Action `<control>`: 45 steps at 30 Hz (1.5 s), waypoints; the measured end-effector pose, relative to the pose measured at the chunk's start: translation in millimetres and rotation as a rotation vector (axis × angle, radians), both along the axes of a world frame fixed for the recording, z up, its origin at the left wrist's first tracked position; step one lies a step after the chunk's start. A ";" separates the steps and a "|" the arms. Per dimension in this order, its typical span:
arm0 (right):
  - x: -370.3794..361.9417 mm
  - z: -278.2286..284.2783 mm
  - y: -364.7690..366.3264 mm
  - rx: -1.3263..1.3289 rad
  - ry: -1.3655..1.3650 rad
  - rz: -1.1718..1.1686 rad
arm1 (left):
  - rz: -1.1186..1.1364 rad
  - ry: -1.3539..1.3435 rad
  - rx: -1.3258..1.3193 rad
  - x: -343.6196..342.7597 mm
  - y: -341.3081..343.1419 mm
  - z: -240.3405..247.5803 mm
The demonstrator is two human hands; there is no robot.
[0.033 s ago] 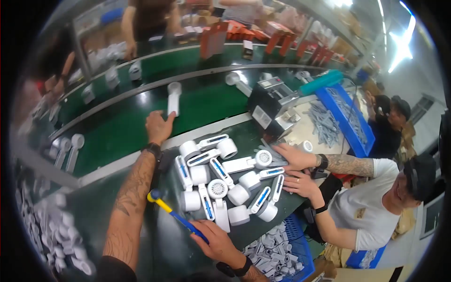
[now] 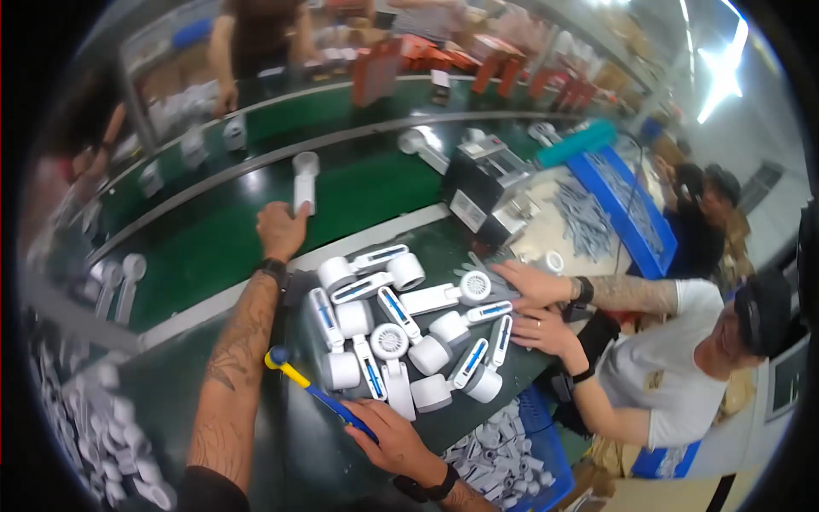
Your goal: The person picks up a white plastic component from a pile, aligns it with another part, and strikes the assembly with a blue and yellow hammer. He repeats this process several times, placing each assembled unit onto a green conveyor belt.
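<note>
My left hand [image 2: 283, 230] reaches over the edge of the green conveyor belt, its thumb apart from the fingers. The thumb tip is at the lower end of a white handheld fan [image 2: 304, 183] lying on the belt; whether it touches is hard to tell. My right hand [image 2: 394, 437] is closed round the blue grip of a small hammer [image 2: 311, 388] with a yellow neck and round head. The hammer is held low over the dark worktable [image 2: 247, 478]. Just beyond it lies a cluster of white fans [image 2: 391, 341], several showing blue strips along their handles.
A co-worker's two hands [image 2: 542, 333] rest at the cluster's right side. Behind stand a black machine [image 2: 486, 188] and a blue tray [image 2: 631, 213] of grey parts. A blue crate [image 2: 554, 469] of white parts sits lower right. More fans pile up at left [image 2: 111, 435].
The whole view has shifted slightly. My left hand stays by the fan on the belt, and my right hand keeps the hammer in nearly the same place.
</note>
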State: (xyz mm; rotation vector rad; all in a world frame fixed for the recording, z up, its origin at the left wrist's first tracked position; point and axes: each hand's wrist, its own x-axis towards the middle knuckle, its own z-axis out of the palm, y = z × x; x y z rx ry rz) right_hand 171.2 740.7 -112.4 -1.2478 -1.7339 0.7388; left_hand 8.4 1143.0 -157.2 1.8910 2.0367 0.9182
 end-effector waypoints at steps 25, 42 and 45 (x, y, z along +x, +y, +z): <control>-19.6 27.1 -69.9 -0.109 0.036 -0.194 | -0.340 -0.432 0.019 -154.5 -333.4 47.8; -66.6 53.7 -58.7 0.095 -0.485 0.071 | -0.406 -0.380 0.028 -183.6 -356.4 22.5; -70.0 57.4 -54.7 0.028 -0.514 0.084 | -0.448 -0.329 0.196 -197.4 -359.2 23.4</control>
